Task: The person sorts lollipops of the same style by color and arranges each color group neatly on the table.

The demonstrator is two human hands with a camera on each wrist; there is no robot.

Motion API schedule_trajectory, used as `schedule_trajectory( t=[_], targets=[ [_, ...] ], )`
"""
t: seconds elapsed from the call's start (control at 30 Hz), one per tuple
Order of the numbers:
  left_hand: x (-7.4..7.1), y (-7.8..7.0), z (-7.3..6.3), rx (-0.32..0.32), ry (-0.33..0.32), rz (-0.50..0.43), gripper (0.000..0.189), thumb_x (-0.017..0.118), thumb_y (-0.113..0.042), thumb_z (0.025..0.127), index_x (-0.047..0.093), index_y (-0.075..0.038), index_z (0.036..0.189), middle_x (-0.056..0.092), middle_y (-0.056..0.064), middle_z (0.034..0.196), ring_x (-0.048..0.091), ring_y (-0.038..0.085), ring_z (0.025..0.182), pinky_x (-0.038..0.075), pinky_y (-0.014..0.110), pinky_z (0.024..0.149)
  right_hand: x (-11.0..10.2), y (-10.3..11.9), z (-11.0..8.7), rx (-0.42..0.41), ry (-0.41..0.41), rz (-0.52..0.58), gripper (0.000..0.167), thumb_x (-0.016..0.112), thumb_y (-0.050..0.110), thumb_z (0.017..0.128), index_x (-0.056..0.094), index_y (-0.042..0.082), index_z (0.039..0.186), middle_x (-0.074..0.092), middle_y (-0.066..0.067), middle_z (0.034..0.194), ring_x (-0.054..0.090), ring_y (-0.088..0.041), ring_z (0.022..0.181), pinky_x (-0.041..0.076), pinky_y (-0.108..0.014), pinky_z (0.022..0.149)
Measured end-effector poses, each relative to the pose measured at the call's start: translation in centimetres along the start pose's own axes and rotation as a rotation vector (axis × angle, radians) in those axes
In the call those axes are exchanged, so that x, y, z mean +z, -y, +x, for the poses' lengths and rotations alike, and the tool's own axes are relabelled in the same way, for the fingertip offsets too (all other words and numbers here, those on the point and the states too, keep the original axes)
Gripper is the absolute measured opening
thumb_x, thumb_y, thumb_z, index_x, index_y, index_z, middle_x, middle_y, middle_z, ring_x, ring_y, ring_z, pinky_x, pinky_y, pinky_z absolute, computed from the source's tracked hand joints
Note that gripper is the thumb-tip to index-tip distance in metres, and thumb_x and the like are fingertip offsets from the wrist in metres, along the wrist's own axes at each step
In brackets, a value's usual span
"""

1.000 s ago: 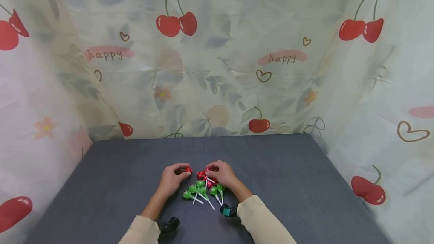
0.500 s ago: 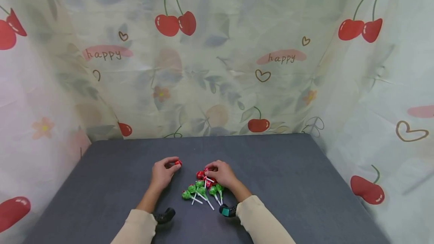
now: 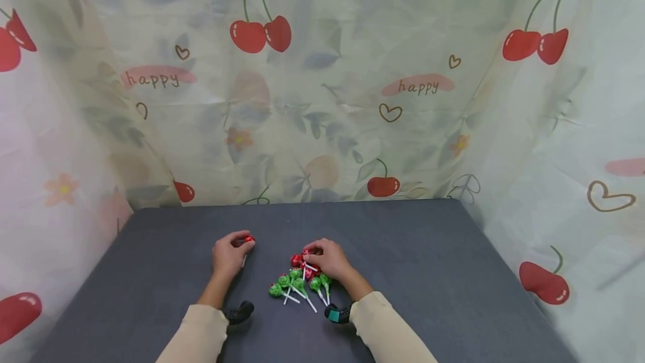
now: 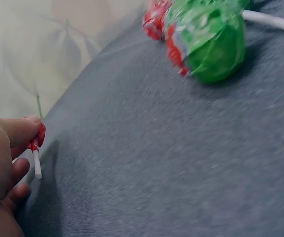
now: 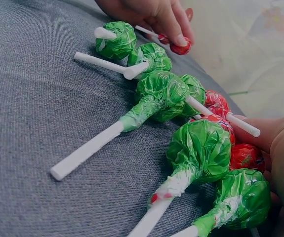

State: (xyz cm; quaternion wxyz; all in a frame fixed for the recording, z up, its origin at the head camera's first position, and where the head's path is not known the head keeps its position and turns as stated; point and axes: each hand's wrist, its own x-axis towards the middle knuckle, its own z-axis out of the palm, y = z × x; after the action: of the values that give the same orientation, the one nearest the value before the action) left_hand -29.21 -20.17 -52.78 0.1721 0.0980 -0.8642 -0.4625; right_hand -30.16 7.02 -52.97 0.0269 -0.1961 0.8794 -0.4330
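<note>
My left hand [image 3: 229, 255] pinches a red-wrapped lollipop [image 3: 249, 238] between thumb and fingertips, left of the pile. In the left wrist view the white stick [image 4: 37, 165] of this lollipop points downward. At the far side of the pile, my right hand [image 3: 328, 257] has thumb and fingers on a red lollipop [image 3: 305, 252], seemingly pinching it; its fingertips are partly hidden. Other red lollipops [image 3: 296, 260] lie beside and under that hand. Several green lollipops [image 5: 161, 94] are heaped on the near side, their white sticks pointing mostly toward me.
A dark grey cloth-covered table [image 3: 403, 251] carries the pile near its middle. Behind it and at both sides hangs a pale curtain [image 3: 322, 71] printed with cherries. A black wrist band [image 3: 339, 313] sits at the right sleeve, another black band [image 3: 240, 313] at the left.
My left hand has carried its red lollipop left and slightly away from me, off from the pile. The right hand has stayed in place at the pile.
</note>
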Motion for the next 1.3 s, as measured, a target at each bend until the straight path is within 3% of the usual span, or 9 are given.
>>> schedule_trajectory(
  t=[0.2, 0.53, 0.83, 1.07, 1.3],
  targets=[
    [-0.5, 0.4, 0.8, 0.016, -0.014, 0.035, 0.031, 0.079, -0.013, 0.082, 0.072, -0.003, 0.111, 0.071, 0.017, 0.098, 0.066, 0.029, 0.090, 0.045, 0.044, 0.082, 0.1, 0.1, 0.0, -0.009, -0.007, 0.001, 0.019, 0.073, 0.021, 0.089, 0.074, 0.011, 0.104, 0.061, 0.004, 0.088, 0.055, -0.011, 0.077, 0.045, -0.028, 0.069],
    [-0.5, 0.7, 1.0, 0.052, 0.039, 0.133, 0.032, 0.077, -0.016, 0.085, 0.071, -0.003, 0.113, 0.069, 0.017, 0.099, 0.062, 0.031, 0.092, 0.041, 0.048, 0.088, 0.1, 0.3, 0.0, -0.002, -0.006, 0.010, 0.019, 0.072, 0.022, 0.089, 0.074, 0.011, 0.105, 0.061, 0.003, 0.089, 0.056, -0.011, 0.078, 0.046, -0.028, 0.070],
    [-0.6, 1.0, 0.9, 0.051, 0.066, 0.076, 0.031, 0.072, -0.017, 0.089, 0.070, -0.004, 0.117, 0.070, 0.016, 0.103, 0.064, 0.030, 0.094, 0.044, 0.047, 0.085, 0.0, -0.2, 0.0, -0.010, -0.006, 0.004, 0.020, 0.073, 0.022, 0.089, 0.074, 0.011, 0.105, 0.060, 0.003, 0.089, 0.055, -0.012, 0.078, 0.045, -0.029, 0.069],
    [-0.9, 1.3, 0.7, 0.082, 0.084, 0.098, 0.027, 0.069, -0.016, 0.092, 0.071, -0.005, 0.116, 0.070, 0.016, 0.108, 0.061, 0.034, 0.103, 0.042, 0.050, 0.091, 0.1, -0.2, 0.1, -0.012, -0.014, 0.002, 0.021, 0.073, 0.023, 0.088, 0.074, 0.011, 0.105, 0.061, 0.004, 0.088, 0.055, -0.011, 0.077, 0.045, -0.028, 0.069],
    [-0.7, 1.3, 0.5, 0.049, 0.070, 0.111, 0.028, 0.069, -0.020, 0.092, 0.071, -0.007, 0.116, 0.069, 0.016, 0.111, 0.060, 0.034, 0.106, 0.041, 0.049, 0.092, 0.2, -0.1, 0.0, -0.014, -0.019, -0.002, 0.020, 0.073, 0.022, 0.088, 0.074, 0.011, 0.105, 0.060, 0.004, 0.087, 0.055, -0.011, 0.076, 0.045, -0.027, 0.068]
  ],
)
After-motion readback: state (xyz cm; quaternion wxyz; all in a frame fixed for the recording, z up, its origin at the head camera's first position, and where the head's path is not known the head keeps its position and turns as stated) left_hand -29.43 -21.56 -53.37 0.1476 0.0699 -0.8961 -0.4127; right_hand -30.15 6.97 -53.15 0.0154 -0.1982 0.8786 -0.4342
